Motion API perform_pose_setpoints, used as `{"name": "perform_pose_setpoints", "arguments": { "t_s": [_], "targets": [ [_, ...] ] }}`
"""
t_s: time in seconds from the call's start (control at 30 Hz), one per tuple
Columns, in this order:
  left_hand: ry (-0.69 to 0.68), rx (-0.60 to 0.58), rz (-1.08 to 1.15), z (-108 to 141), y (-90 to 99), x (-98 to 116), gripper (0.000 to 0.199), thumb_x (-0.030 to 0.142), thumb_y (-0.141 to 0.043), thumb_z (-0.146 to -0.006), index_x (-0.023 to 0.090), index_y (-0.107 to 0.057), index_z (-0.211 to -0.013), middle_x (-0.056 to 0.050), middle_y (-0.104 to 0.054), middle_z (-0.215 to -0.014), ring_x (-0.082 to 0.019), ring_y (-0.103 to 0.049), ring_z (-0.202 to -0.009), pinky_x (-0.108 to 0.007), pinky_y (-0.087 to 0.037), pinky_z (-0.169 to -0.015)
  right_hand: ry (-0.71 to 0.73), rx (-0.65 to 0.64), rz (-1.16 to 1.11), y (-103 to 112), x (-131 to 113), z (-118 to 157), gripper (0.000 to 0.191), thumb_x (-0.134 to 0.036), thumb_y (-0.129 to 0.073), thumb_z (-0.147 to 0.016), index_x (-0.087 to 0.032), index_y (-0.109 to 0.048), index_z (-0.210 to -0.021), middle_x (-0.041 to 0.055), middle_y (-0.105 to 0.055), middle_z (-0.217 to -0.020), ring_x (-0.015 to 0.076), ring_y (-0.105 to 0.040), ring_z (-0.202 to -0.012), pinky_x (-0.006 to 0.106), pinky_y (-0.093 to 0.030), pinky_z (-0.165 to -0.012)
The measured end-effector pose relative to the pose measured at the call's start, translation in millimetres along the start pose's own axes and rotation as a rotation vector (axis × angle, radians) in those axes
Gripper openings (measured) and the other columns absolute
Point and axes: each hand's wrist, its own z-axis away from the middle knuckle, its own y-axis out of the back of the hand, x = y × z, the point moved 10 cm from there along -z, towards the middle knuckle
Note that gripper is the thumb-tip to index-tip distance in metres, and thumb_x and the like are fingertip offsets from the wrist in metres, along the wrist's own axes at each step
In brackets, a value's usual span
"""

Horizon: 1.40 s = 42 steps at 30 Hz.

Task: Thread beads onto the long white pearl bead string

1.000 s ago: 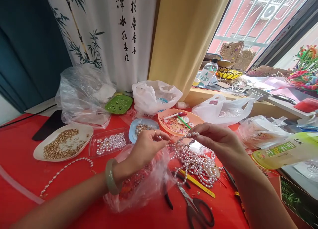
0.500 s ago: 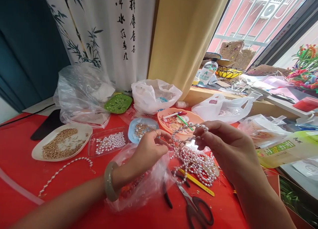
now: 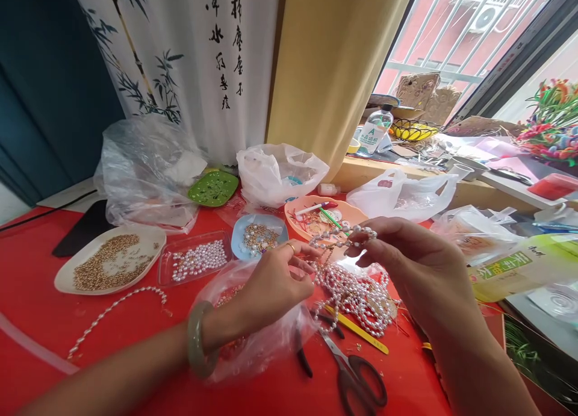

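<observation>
The red table runs out of sight at the near and left edges, and its back half is crowded: a big clear plastic bag near the curtain, a white bag beside it, another white bag by the window ledge. The only bare stretch lies at the front left, crossed by a loose bead strand.

Closer in, a cream dish of gold beads sits just beside a clear tray of pearls, then a blue dish and an orange plate behind the hands.

The left hand, wrist in a green bangle, rests over a crumpled clear bag, its fingertips pinched together on the pearl strand. The right hand pinches the same strand at its other end, so it arcs between them above the table. Below hangs the pearl pile, touching a yellow tool. Scissors lie near the front edge, pliers just beside them.
</observation>
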Motion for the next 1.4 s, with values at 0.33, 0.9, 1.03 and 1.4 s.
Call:
{"name": "perform_pose_setpoints", "arguments": {
  "t_s": [0.33, 0.9, 1.03, 1.4],
  "targets": [
    [-0.016, -0.015, -0.001, -1, -0.9, 3, 0.038, 0.01, -0.053, -0.063, 0.016, -0.059, -0.1, -0.004, -0.061, -0.086, -0.014, -0.057, -0.069, -0.025, -0.045, -0.06, -0.059, -0.008, 0.087, 3, 4, -3, 0.008, -0.028, -0.069, -0.072, -0.021, -0.067, -0.075, -0.0002, -0.065, -0.068, 0.0105, -0.062, -0.06, 0.02, -0.053, -0.054],
    [-0.188, 0.074, -0.074, 2, 8.7, 19, 0.035, 0.01, -0.051, -0.072, 0.02, -0.057, -0.105, -0.004, -0.056, -0.115, -0.017, -0.058, -0.093, -0.026, -0.049, -0.075, 0.139, -0.231, 0.831, -20, 10, -3, 0.013, -0.035, -0.061, -0.079, -0.025, -0.068, -0.084, 0.0052, -0.061, -0.094, 0.0164, -0.055, -0.076, 0.03, -0.042, -0.062],
    [-0.206, 0.093, -0.049, 1, 13.7, 23, 0.033, 0.012, -0.054, -0.073, 0.02, -0.057, -0.105, -0.006, -0.058, -0.112, -0.017, -0.058, -0.094, -0.026, -0.05, -0.073, 0.088, -0.145, 0.779, -10, 14, -7, 0.033, -0.044, -0.06, -0.077, -0.026, -0.062, -0.104, 0.0071, -0.059, -0.105, 0.0168, -0.056, -0.075, 0.031, -0.045, -0.061],
    [-0.112, 0.117, 0.334, -11, 28.5, 12, 0.02, 0.027, -0.066, -0.073, 0.021, -0.068, -0.092, -0.004, -0.071, -0.095, -0.018, -0.065, -0.084, -0.024, -0.051, -0.063, -0.225, -0.168, 0.477, 5, 48, -17, 0.029, -0.047, -0.06, -0.074, -0.019, -0.066, -0.067, 0.0022, -0.064, -0.062, 0.0126, -0.053, -0.056, 0.027, -0.04, -0.051]
  ]
}}
